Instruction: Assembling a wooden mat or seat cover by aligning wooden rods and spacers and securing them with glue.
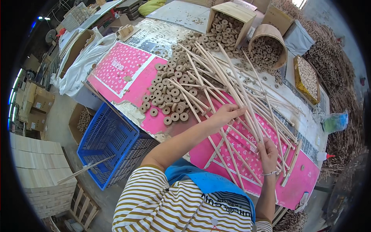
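We see a woodworking workshop: wooden rods (232, 87) and heaped discs (174, 92) on a worktable (293, 187) mid-frame, disc-filled bins (234, 11) at upper right, stacked wood (40, 174) at lower left.

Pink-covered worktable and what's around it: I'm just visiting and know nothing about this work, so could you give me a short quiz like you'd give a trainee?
1. Multiple choice: what does the person's right hand hold?
A) a bottle
B) pale rods
C) a cardboard box

2. True or false: the blue plastic crate is to the left of the pile of brown discs in the picture.

3. Fill in the blank: a bracelet circles the person's ____ wrist.

Key: 1. B; 2. true; 3. right
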A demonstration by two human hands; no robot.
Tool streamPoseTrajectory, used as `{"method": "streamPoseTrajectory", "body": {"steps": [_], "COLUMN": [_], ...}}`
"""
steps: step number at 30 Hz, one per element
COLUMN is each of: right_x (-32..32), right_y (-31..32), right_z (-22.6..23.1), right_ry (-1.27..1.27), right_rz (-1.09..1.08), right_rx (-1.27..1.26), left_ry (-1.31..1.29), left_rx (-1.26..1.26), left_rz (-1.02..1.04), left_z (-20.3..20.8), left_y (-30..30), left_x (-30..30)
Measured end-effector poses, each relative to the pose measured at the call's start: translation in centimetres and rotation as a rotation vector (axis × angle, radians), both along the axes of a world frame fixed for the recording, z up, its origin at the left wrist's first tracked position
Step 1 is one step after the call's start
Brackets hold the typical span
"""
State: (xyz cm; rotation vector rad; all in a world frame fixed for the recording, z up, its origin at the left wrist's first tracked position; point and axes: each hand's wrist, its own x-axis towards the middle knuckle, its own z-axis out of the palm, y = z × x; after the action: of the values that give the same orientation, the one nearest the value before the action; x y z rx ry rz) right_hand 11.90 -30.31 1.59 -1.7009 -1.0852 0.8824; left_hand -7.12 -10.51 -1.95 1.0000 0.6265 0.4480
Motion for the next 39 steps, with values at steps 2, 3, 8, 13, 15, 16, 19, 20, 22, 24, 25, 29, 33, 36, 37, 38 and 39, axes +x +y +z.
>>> {"method": "streamPoseTrajectory", "body": {"steps": [2, 3, 8, 13, 15, 16, 19, 20, 22, 24, 25, 29, 33, 36, 37, 38, 39], "right_x": [1.0, 1.5, 2.8, 1.3, 0.8, 0.7, 0.5, 0.4, 0.3, 0.8, 1.5, 1.7, -0.1, -0.8, -1.2, -2.0, -2.7], "right_y": [-0.3, -0.7, -4.5, -6.1, -6.5, -6.6, -6.6, -6.5, -6.5, -6.6, -7.1, -6.7, -5.9, -5.7, -5.4, -4.9, -4.2], "right_z": [-0.2, 0.0, 0.1, 0.2, 0.2, 0.0, -0.7, -0.8, -0.8, -0.1, -0.6, -1.1, -1.3, -1.7, -1.6, -1.4, -1.2], "right_ry": [-0.19, -0.294, -0.346, -0.221, -0.267, -0.267, -0.245, -0.241, -0.21, -0.272, -0.288, -0.278, -0.262, -0.207, -0.207, -0.175, -0.143], "right_rz": [-0.09, -0.116, -0.018, 0.009, 0.04, 0.036, 0.071, 0.083, 0.058, 0.08, 0.085, 0.072, 0.083, 0.091, 0.094, 0.08, 0.075], "right_rx": [0.065, 0.134, 0.041, -0.015, -0.022, -0.023, -0.082, -0.081, -0.081, -0.095, -0.076, -0.003, 0.014, -0.057, -0.058, -0.072, -0.082], "left_ry": [0.052, 0.044, -0.256, -0.203, -0.215, -0.196, -0.163, -0.136, -0.109, -0.11, -0.08, -0.044, -0.169, -0.233, -0.163, -0.093, -0.041], "left_rx": [0.062, 0.024, -0.195, -0.128, -0.107, -0.026, 0.117, 0.143, 0.189, 0.275, 0.263, 0.336, 0.112, 0.027, 0.038, 0.046, -0.027], "left_rz": [0.163, 0.168, 0.436, 0.456, 0.463, 0.45, 0.376, 0.35, 0.35, 0.301, 0.317, 0.236, 0.448, 0.469, 0.429, 0.384, 0.418], "left_z": [-1.0, -1.0, -1.5, -2.0, -2.0, -2.0, -0.8, -0.6, -0.5, -0.2, 0.0, -0.3, -0.3, -0.1, 0.2, 1.2, 2.0], "left_y": [0.7, 1.6, 6.0, 7.7, 7.7, 7.6, 7.0, 6.9, 6.7, 7.1, 7.0, 6.9, 6.3, 6.2, 5.5, 4.6, 3.6], "left_x": [-0.9, -2.1, -6.5, -7.8, -7.5, -7.5, -7.4, -7.6, -7.4, -7.2, -7.0, -7.6, -6.9, -6.8, -6.6, -6.1, -5.0]}}
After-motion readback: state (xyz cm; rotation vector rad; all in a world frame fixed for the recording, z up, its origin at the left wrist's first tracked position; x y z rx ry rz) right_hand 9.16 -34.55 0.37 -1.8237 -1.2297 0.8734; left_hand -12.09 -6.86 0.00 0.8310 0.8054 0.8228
